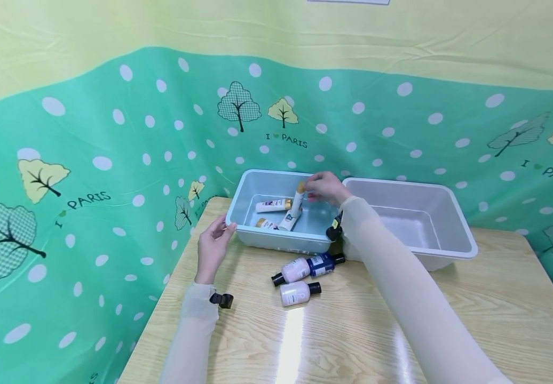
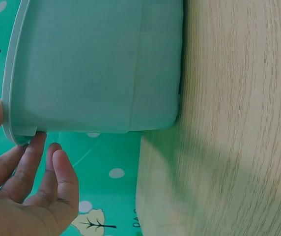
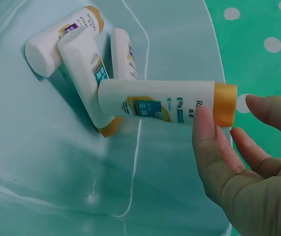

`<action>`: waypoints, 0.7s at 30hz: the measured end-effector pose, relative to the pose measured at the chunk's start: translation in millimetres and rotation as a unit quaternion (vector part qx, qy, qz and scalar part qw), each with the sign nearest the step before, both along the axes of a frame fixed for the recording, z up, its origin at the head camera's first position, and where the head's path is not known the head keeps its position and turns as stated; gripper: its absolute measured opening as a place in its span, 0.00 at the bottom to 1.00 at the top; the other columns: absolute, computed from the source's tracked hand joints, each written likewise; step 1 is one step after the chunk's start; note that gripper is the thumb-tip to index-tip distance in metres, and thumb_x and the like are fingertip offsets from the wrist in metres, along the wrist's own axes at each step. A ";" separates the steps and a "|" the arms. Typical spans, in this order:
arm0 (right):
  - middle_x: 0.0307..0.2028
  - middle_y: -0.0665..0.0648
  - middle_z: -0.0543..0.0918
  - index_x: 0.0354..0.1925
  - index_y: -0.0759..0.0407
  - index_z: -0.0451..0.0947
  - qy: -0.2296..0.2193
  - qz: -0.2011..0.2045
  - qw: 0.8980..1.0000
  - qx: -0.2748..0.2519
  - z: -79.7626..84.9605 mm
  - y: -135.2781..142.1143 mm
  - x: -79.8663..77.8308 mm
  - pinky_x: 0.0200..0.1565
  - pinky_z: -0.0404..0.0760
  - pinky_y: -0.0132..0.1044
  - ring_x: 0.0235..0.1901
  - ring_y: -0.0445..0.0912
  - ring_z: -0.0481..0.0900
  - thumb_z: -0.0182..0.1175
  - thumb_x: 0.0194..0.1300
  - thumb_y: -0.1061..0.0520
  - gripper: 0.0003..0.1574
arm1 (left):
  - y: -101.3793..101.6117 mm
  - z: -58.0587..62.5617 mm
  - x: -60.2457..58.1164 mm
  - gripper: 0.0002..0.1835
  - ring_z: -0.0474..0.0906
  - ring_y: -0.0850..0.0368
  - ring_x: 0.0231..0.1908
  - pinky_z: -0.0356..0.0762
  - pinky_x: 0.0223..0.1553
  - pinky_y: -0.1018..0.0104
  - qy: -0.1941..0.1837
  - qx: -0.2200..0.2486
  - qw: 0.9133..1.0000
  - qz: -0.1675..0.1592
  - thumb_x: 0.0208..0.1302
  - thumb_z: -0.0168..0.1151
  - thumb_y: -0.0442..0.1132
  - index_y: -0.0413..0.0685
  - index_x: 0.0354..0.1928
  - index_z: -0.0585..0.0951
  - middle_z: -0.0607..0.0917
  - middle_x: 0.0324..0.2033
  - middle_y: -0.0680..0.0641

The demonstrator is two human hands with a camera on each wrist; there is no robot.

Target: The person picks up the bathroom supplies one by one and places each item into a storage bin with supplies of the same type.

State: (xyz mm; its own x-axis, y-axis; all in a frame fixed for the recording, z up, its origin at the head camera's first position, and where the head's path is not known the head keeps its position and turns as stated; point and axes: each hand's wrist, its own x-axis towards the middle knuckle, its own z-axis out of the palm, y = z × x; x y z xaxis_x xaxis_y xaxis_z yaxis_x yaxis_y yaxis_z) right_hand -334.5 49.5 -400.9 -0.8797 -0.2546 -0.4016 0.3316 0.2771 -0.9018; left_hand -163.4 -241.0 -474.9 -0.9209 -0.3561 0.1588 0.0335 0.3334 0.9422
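Note:
My left hand (image 1: 213,248) grips the near left corner of the light blue plastic tub (image 1: 281,244), thumb on the rim and fingertips beneath it in the left wrist view. Over the tub, my right hand (image 1: 326,188) pinches a white bottle (image 3: 150,101) near its orange cap. That bottle stands tilted, cap up, its base overlapping another white bottle (image 3: 81,69) in the right wrist view. Two more white bottles with gold caps, one at the back (image 1: 271,206) and one near the front wall (image 1: 267,224), lie on the tub's floor.
A grey tub (image 1: 406,226) stands right of the blue one, partly behind my right sleeve. On the wooden table (image 1: 353,330) in front lie two pink bottles (image 1: 295,270) (image 1: 294,294) and a dark blue bottle (image 1: 321,264), all black-capped. A green patterned curtain (image 1: 377,122) hangs behind.

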 end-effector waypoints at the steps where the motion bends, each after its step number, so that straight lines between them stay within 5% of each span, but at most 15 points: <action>1: 0.47 0.63 0.73 0.51 0.64 0.69 -0.002 -0.004 1.000 -0.007 1.0 0.3 0.6 0.44 0.79 0.44 0.46 0.58 0.75 0.58 0.63 0.61 0.19 | 0.1 0.1 0.2 0.25 0.78 0.55 0.41 0.79 0.37 0.62 -0.001 0.000 1.000 0.000 0.56 0.63 0.55 0.57 0.56 0.77 0.83 0.42 0.51; 12: 0.54 0.67 0.70 0.53 0.63 0.68 -0.006 -0.008 0.998 -0.059 14.8 4.2 8.2 0.44 0.79 0.45 0.50 0.61 0.72 0.58 0.63 0.60 0.21 | -0.1 0.0 -0.1 0.24 0.78 0.56 0.41 0.79 0.38 0.60 -0.001 0.006 1.000 -0.002 0.57 0.63 0.53 0.58 0.56 0.77 0.83 0.42 0.51; 21: 0.48 0.60 0.73 0.56 0.62 0.68 0.051 0.023 0.997 -0.058 30.7 13.8 30.7 0.48 0.77 0.48 0.49 0.59 0.74 0.60 0.62 0.57 0.25 | -0.3 1.2 1.4 0.25 0.78 0.56 0.42 0.79 0.39 0.60 -0.008 0.003 1.000 0.001 0.56 0.63 0.57 0.61 0.56 0.77 0.83 0.43 0.51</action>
